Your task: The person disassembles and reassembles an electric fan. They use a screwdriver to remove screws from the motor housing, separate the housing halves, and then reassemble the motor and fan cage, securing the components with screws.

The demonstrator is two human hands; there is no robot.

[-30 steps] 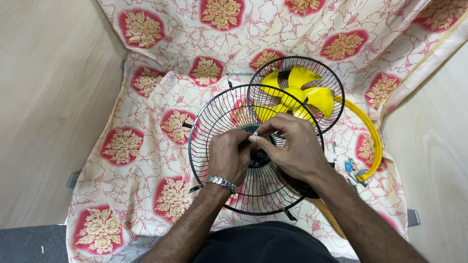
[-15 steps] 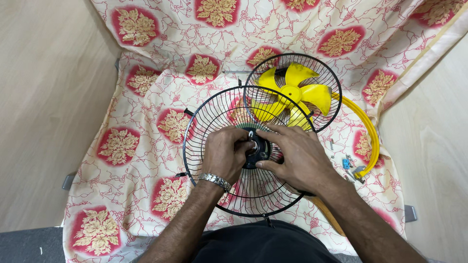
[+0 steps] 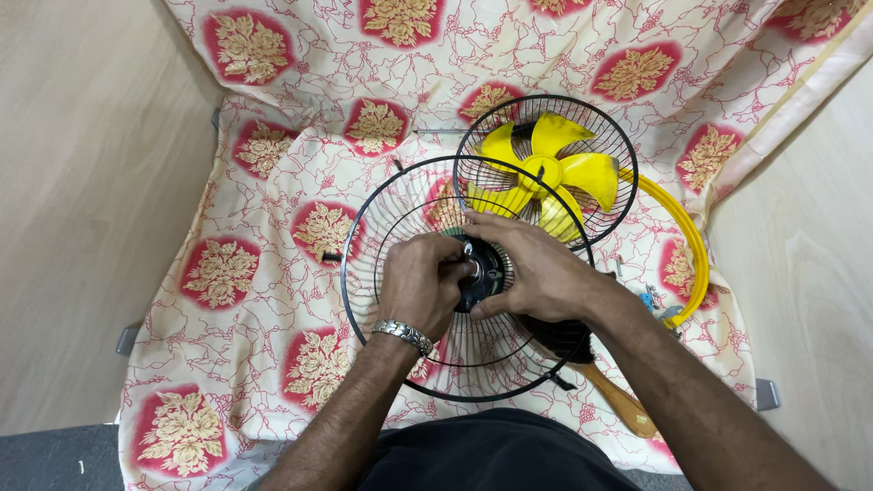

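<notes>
Fingers (image 3: 452, 270) of both hands grip the fan guard's hub (image 3: 479, 273).

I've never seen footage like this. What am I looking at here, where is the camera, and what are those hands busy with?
There is no machine at work here: these are a person's two bare hands, filmed by a camera worn on the head and looking straight down.

The surface is covered by a cream cloth with red flower patches. On it lies a round black wire fan guard. The left hand, with a metal bracelet at the wrist, and the right hand both grip the dark round hub at the guard's middle.

Behind it lies a second wire guard with a yellow fan blade in it. A yellow ring and a wooden-handled brush lie at the right.
</notes>
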